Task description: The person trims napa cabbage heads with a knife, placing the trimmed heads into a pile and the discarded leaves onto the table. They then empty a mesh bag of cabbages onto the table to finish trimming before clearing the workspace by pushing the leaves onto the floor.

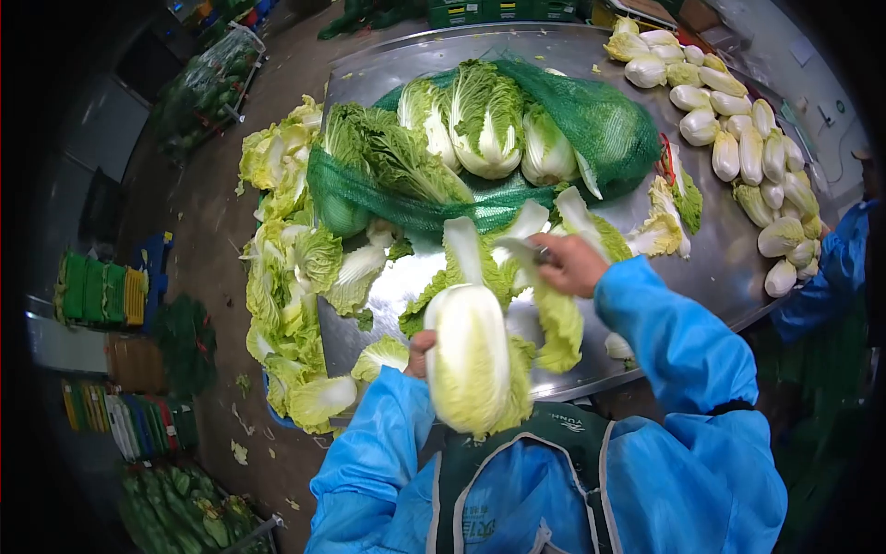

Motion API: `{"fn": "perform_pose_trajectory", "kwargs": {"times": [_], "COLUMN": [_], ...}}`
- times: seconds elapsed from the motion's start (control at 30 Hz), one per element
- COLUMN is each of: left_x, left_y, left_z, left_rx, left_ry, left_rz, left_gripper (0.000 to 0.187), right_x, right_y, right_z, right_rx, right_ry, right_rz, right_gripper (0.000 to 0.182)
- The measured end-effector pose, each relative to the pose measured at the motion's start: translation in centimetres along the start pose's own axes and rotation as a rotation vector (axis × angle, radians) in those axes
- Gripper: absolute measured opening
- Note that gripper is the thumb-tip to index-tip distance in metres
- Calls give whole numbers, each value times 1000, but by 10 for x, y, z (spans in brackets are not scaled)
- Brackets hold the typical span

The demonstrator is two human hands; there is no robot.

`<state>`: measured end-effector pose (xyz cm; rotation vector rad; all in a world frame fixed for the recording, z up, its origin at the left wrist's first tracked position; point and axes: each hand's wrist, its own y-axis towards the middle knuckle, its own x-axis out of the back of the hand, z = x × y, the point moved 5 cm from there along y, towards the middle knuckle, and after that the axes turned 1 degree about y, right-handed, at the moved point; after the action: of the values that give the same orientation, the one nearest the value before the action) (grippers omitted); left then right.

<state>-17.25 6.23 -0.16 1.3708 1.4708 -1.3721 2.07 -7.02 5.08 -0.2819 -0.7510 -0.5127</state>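
Note:
My left hand (pixel 422 354) grips a trimmed napa cabbage (pixel 468 351) from its left side, holding it in front of my apron with the pale base toward the table. My right hand (pixel 570 265) is closed on a knife (pixel 519 247), its blade blurred and pointing left above the cabbage base. A loose outer leaf (pixel 559 328) hangs just below the right hand. More cut leaves (pixel 461 251) lie behind the cabbage on the metal table (pixel 369 314). Beyond them a green mesh bag (pixel 595 120) lies open around several untrimmed cabbages (pixel 486 120).
Trimmed cabbages (pixel 738 138) are lined up along the table's right side. Discarded leaves (pixel 286 277) are heaped at the left edge. Another person's blue sleeve (pixel 826 277) is at the far right. Crates (pixel 97 291) and a cart of greens (pixel 180 503) stand left on the floor.

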Motion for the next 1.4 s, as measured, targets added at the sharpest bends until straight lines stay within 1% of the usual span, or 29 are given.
{"fn": "perform_pose_trajectory", "kwargs": {"times": [0.07, 0.1, 0.13, 0.17, 0.2, 0.23, 0.27, 0.33, 0.37, 0.43, 0.47, 0.53, 0.57, 0.6, 0.67, 0.7, 0.73, 0.8, 0.83, 0.93, 1.07, 1.13, 1.17, 1.23, 1.27, 1.3, 1.33, 1.37, 1.4], "left_x": [1, 3, 4, 2, 1, 0, -5, -20, -20, -10, 2, 13, 3, 1, 14, 12, 11, -12, -12, -6, -33, -63, -56, -38, -43, -50, -57, -59, -59], "left_y": [-6, -14, -19, -13, -3, 3, 8, 19, 21, 24, 19, 12, 14, 20, 29, 33, 34, 40, 43, 49, 44, 32, 26, 28, 38, 48, 55, 60, 65], "left_z": [-7, -13, -20, -18, -15, -19, -24, -31, -33, -36, -40, -31, -25, -14, 11, 24, 36, 63, 73, 116, 95, 71, 63, 42, 41, 35, 30, 31, 35], "left_rx": [10, -14, -44, -53, -220, -384, -391, -368, -372, -333, -340, -125, -110, -121, -78, -14, -23, 26, 15, 261, 37, 46, 19, -71, -64, -265, -466, -527, -513], "left_ry": [-186, -177, -165, -162, -46, 71, 74, 178, 185, 617, 626, 154, 22, 23, 72, -64, -64, -241, -240, -143, -276, -102, -45, 164, 166, 344, 522, 484, 485], "left_rz": [356, 197, 42, 48, -31, -111, -105, -76, -72, -193, -194, 140, -53, -56, -333, -262, -260, 96, 94, 100, 72, 169, 18, -259, -249, -314, -372, -398, -382], "left_gripper": [78, 74, 70, 70, 64, 58, 58, 57, 57, 69, 69, 88, 95, 95, 87, 80, 80, 93, 93, 91, 81, 78, 77, 72, 72, 68, 65, 60, 60], "right_x": [14, 11, 17, 22, 14, 0, -27, -54, -65, -63, -57, -42, -30, -27, -15, 9, 16, 59, 78, 76, 61, 52, 53, 55, 44, 39, 30, 23, 20], "right_y": [-2, -7, -12, -20, -25, -27, -38, -46, -48, -49, -49, -54, -57, -60, -64, -69, -70, -72, -71, -64, -82, -94, -96, -98, -94, -94, -93, -90, -85], "right_z": [-52, -60, -55, -45, -33, -6, 0, 50, 68, 73, 70, 57, 48, 35, 11, 8, -21, -56, -70, -116, -168, -184, -161, -89, -67, -27, -3, 12, 19], "right_rx": [-195, -195, -31, 139, -257, -416, -634, -423, -456, -578, -579, -501, -437, -431, -258, -305, -215, -155, -168, -190, -345, -448, -325, -401, -355, -341, -232, -137, 21], "right_ry": [-55, -55, -66, -76, 185, 563, 848, 1133, 1222, 1090, 1036, 1022, 1008, 1007, 931, 804, 833, 905, 854, 346, 378, 189, 211, 405, 408, 579, 628, 626, 391], "right_rz": [19, 15, -205, -421, -252, -88, 56, 186, 267, 299, 280, 154, 29, 39, 28, 47, 16, -73, -30, 36, -141, -109, -195, -260, -206, -97, -104, -150, -290], "right_gripper": [42, 42, 39, 37, 46, 50, 51, 51, 53, 53, 52, 51, 49, 49, 44, 41, 38, 29, 27, 24, 26, 32, 42, 52, 60, 65, 65, 63, 60]}}
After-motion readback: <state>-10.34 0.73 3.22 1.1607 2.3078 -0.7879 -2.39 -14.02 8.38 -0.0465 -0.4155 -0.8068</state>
